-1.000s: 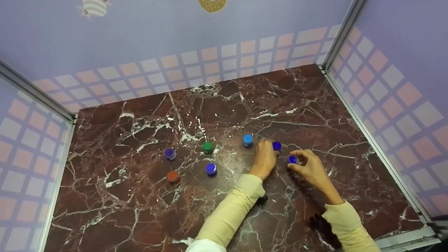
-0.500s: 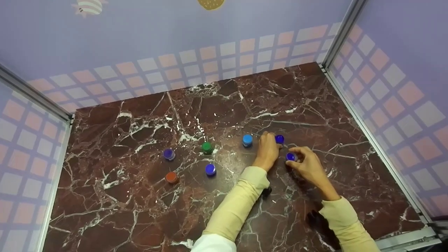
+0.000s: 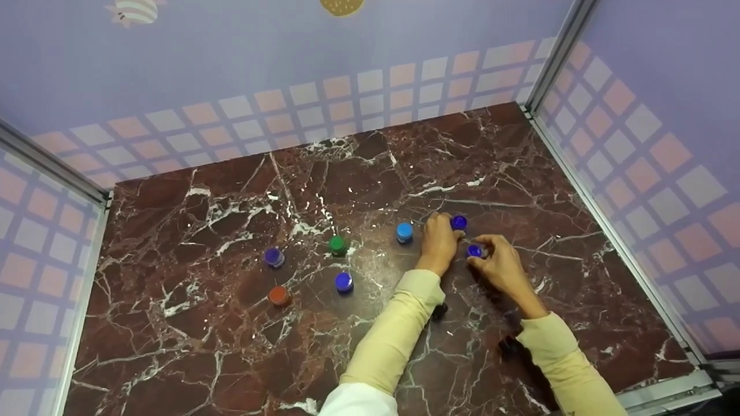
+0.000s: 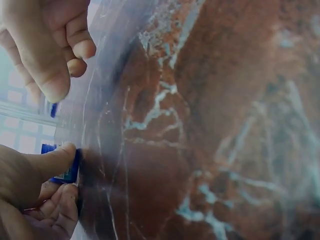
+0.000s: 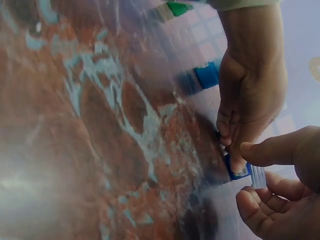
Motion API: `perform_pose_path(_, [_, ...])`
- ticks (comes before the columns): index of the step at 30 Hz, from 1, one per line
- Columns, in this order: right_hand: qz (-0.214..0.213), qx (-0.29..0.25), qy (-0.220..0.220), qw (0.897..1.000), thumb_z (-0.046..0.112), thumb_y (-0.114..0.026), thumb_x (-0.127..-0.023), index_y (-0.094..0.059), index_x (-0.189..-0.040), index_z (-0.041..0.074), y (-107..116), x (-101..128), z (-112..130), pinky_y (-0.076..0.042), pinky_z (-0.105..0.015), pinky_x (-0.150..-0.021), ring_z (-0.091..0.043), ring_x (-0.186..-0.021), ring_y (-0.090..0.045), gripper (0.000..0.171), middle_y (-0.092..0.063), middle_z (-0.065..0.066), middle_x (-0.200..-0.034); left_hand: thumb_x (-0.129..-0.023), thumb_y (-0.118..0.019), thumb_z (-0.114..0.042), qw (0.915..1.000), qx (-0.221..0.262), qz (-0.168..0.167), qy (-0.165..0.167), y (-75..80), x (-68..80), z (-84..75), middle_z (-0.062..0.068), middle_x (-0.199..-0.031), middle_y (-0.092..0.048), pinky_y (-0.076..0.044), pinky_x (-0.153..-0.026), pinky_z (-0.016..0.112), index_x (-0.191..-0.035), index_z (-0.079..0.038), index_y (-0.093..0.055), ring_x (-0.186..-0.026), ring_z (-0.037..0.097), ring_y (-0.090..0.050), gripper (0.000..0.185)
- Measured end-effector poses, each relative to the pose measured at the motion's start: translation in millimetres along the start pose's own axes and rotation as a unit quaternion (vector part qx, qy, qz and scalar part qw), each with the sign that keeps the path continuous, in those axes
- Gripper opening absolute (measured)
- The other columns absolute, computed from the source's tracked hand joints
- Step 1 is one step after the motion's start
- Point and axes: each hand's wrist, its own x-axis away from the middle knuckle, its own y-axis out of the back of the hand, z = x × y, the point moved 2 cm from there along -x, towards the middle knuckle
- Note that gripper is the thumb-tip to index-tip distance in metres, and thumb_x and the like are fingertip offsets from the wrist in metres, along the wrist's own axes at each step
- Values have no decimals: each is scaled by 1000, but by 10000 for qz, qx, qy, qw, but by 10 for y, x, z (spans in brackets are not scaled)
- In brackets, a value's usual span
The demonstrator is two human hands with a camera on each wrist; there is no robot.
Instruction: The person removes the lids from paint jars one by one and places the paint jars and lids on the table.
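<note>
Seven caps: four blue/purple, one light-blue, green, orange; each grip pinching one.

- At the lower left of the frame, the left hand pinches a small dark blue cap between thumb and fingers, right at the worktop.
- The right hand fills the upper left corner, its fingers curled; what it holds cannot be made out.
- A blue sliver shows just below it.
- The red-brown marbled worktop with pale veins fills the rest, blurred.
</note>
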Motion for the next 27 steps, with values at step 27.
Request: perform_pose_path(27, [91, 290, -98, 9995, 7, -88, -76, -68, -104, -10, -164, -289, -37, -47, -55, -92, -42, -99, -64, 39, -68, -26, -105, -92, -78, -16, 9967, 389, 619, 345, 22, -21, 67, 13, -110, -67, -53, -96, 34, -118, -1, -75, -105, 28, -67, 31])
